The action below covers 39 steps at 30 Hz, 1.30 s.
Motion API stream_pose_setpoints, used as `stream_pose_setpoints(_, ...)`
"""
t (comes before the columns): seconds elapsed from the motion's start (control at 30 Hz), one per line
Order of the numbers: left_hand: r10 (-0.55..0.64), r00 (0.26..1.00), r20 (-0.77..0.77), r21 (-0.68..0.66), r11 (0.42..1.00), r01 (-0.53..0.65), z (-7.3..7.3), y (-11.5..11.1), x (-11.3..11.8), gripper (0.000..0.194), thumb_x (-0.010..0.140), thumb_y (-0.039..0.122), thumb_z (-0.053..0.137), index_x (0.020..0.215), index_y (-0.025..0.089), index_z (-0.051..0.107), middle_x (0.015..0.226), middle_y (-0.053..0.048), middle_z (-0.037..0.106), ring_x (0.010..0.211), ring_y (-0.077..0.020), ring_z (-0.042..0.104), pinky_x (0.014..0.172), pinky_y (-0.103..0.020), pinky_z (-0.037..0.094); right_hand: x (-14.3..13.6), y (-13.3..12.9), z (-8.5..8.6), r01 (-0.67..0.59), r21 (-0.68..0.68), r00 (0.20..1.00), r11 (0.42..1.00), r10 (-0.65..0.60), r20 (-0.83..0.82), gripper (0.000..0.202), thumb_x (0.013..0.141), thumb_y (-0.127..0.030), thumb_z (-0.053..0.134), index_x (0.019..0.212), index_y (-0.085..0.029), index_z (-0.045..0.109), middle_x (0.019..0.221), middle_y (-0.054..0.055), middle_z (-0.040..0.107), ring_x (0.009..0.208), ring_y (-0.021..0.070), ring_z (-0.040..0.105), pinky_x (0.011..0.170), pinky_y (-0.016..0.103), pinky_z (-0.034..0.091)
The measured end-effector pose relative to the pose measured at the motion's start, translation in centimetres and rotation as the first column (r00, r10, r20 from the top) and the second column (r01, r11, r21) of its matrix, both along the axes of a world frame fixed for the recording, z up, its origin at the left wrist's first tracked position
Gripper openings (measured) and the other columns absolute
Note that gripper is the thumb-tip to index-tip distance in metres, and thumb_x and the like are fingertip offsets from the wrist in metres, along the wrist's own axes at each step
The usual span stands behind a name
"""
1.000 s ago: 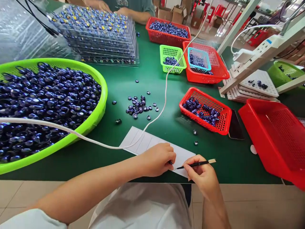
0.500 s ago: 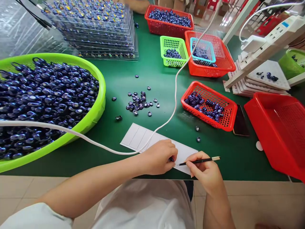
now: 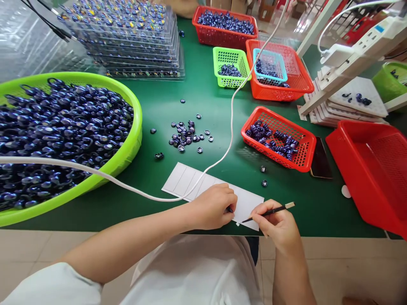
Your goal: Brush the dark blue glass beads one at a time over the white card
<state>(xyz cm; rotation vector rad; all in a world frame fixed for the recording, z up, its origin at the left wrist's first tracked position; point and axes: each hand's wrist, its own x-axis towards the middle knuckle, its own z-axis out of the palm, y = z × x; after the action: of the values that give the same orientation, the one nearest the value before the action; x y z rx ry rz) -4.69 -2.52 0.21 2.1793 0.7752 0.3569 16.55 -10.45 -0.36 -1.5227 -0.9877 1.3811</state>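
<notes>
My left hand (image 3: 214, 206) is closed, its thumb and fingers pinching a small shiny dark-blue piece (image 3: 229, 209) that is mostly hidden. It rests over a white ruled paper sheet (image 3: 246, 201) lying at the front of the table. In my right hand (image 3: 276, 222) is a slim black pair of tweezers (image 3: 272, 211) with a pale end, its point down at the sheet's near edge. A tiny white scrap (image 3: 238, 224) lies just left of that point. Beyond the sheet is a loose cluster of dark-blue pieces (image 3: 186, 134).
A white cable (image 3: 143, 194) crosses the table and the sheet. At left stands a big green basket (image 3: 137, 123) of dark-blue pieces. A red basket (image 3: 308, 159), a phone (image 3: 321, 161) and a red bin (image 3: 359, 186) are at right. Stacked clear trays (image 3: 143, 70) stand behind.
The tweezers' point has moved right, away from my left fingers. The tiny white scrap now shows by the sheet's edge. My left hand has stayed nearly in place.
</notes>
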Motion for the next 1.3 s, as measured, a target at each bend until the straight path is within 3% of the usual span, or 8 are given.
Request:
stream_pose_setpoints(0.2,0.171,0.981,0.093,-0.272,0.952,-0.14,0.2,0.5,-0.3,0.008,0.08,0.02,0.079,0.086,0.016,0.077,0.08,-0.002,0.071,0.074,-0.0151,0.06,0.067,-0.023,0.043,0.3,0.1,-1.4,0.237,0.197,0.96,0.951,-0.198,-0.198,0.023,0.076,-0.027,0.082,0.077,-0.02,0.061,0.075,0.001,0.073,0.035,0.0042,0.047,0.034,0.017,0.035)
stream_pose_setpoints(0.3,0.314,0.945,0.095,-0.385,0.887,-0.256,0.6,0.7,0.0,0.017,0.079,0.026,0.082,0.094,0.019,0.08,0.081,-0.003,0.075,0.069,-0.0145,0.061,0.064,-0.023,0.045,0.1,0.8,-1.9,0.39,0.354,0.916,0.85,-0.318,-0.244,0.02,0.077,-0.023,0.081,0.079,-0.02,0.061,0.076,0.002,0.075,0.036,0.0053,0.05,0.035,0.018,0.038)
stream_pose_setpoints(0.47,0.348,0.931,0.109,-0.4,0.873,-0.28,1.1,0.9,1.7,0.025,0.084,0.025,0.074,0.108,0.018,0.078,0.092,-0.006,0.078,0.078,-0.0171,0.066,0.076,-0.027,0.05,-0.4,1.3,-2.2,0.568,0.427,0.823,0.704,-0.487,-0.293,0.019,0.078,-0.018,0.08,0.082,-0.02,0.062,0.081,0.003,0.076,0.042,0.0061,0.054,0.041,0.02,0.042)
stream_pose_setpoints(0.57,0.389,0.904,0.177,-0.586,0.78,-0.221,0.5,0.8,2.7,0.03,0.082,0.024,0.074,0.111,0.015,0.072,0.098,-0.008,0.078,0.084,-0.0175,0.069,0.08,-0.029,0.052,-0.5,1.0,-2.4,0.577,0.446,0.816,0.684,-0.513,-0.268,0.019,0.079,-0.019,0.079,0.084,-0.02,0.06,0.083,0.003,0.076,0.043,0.0064,0.054,0.041,0.021,0.042)
stream_pose_setpoints(0.7,0.453,0.843,0.29,-0.85,0.527,0.009,-0.4,1.0,3.0,0.034,0.079,0.034,0.08,0.103,0.013,0.067,0.099,-0.011,0.078,0.08,-0.0165,0.071,0.079,-0.031,0.056,-0.8,0.4,-2.4,0.549,0.478,0.831,0.685,-0.508,-0.226,0.019,0.081,-0.018,0.077,0.085,-0.02,0.059,0.086,0.003,0.075,0.045,0.0068,0.055,0.041,0.021,0.042)
stream_pose_setpoints(0.77,0.464,0.83,0.31,-0.886,0.458,0.075,-0.5,1.2,2.7,0.04,0.076,0.041,0.083,0.099,0.012,0.067,0.095,-0.011,0.078,0.073,-0.0149,0.07,0.075,-0.03,0.056,-1.0,0.2,-2.5,0.544,0.492,0.833,0.68,-0.509,-0.217,0.018,0.082,-0.016,0.076,0.086,-0.021,0.059,0.087,0.003,0.074,0.05,0.0083,0.059,0.041,0.021,0.043)
stream_pose_setpoints(0.93,0.473,0.824,0.311,-0.912,0.394,0.117,-0.4,1.8,2.2,0.044,0.073,0.041,0.087,0.1,0.012,0.067,0.095,-0.012,0.078,0.071,-0.0136,0.07,0.074,-0.029,0.056,-1.4,-0.1,-2.7,0.515,0.559,0.843,0.65,-0.501,-0.195,0.016,0.083,-0.013,0.075,0.088,-0.021,0.061,0.085,0.005,0.073,0.067,0.0161,0.069,0.041,0.02,0.044)
stream_pose_setpoints(1.3,0.495,0.833,0.246,-0.927,0.372,0.053,-0.8,1.6,2.4,0.037,0.067,0.032,0.09,0.094,0.013,0.073,0.085,-0.006,0.077,0.072,-0.015,0.07,0.074,-0.029,0.055,-1.6,-1.0,-3.5,0.321,0.689,0.899,0.65,-0.437,-0.007,0.017,0.086,-0.013,0.072,0.093,-0.023,0.061,0.085,0.005,0.074,0.081,0.0222,0.075,0.042,0.023,0.054)
